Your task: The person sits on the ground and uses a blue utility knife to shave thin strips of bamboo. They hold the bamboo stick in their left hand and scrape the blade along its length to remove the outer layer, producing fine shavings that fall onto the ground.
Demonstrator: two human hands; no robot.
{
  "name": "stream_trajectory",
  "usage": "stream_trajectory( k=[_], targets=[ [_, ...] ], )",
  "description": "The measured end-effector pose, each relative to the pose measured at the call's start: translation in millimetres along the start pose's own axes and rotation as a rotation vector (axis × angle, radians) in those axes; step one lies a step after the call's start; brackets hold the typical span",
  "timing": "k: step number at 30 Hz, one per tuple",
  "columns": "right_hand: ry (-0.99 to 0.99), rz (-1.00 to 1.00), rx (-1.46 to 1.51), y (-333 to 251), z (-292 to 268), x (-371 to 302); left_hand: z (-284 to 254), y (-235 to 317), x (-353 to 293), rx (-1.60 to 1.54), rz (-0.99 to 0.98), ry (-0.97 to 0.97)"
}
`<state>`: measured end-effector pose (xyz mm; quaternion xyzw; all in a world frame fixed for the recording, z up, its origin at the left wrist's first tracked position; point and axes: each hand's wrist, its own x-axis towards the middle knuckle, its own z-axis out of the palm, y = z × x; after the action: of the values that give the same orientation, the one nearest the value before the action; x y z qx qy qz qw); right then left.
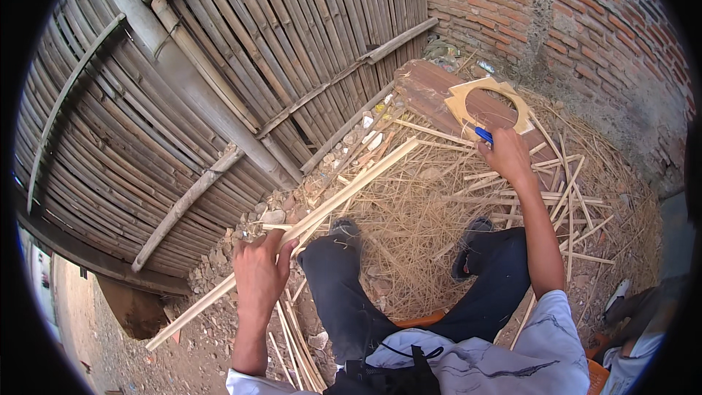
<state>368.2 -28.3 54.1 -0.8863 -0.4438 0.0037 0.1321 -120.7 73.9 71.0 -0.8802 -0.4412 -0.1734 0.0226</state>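
My left hand (259,272) grips a long pale bamboo strip (344,194) that runs from lower left up toward the middle. My right hand (504,153) reaches forward and holds a blue pen (483,134) against the edge of a flat, light wooden ring template (459,106). The template lies on a reddish wooden board (431,84). My legs in dark trousers and my shoes (344,230) rest on straw-covered ground below the hands.
A woven bamboo fence (219,66) fills the left. A red brick wall (570,22) stands at the back right. Loose bamboo slats (567,201) and shavings cover the ground; more strips (296,340) lie by my left leg. Stones (270,212) line the fence foot.
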Motion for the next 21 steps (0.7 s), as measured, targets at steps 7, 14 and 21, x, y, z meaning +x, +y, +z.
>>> stream_trajectory(
  k=[7, 14, 21],
  targets=[
    [-0.194, -0.167, -0.051, 28, 24, -8, -7, 21, 61, 0.183, 0.173, -0.098],
    [-0.084, -0.268, -0.033, 27, 13, -16, 1, 48, 86, 0.24, 0.338, -0.207],
    [-0.325, -0.564, 0.706, -16, 29, -34, -11, 79, 119, 0.176, 0.403, -0.276]
  ],
)
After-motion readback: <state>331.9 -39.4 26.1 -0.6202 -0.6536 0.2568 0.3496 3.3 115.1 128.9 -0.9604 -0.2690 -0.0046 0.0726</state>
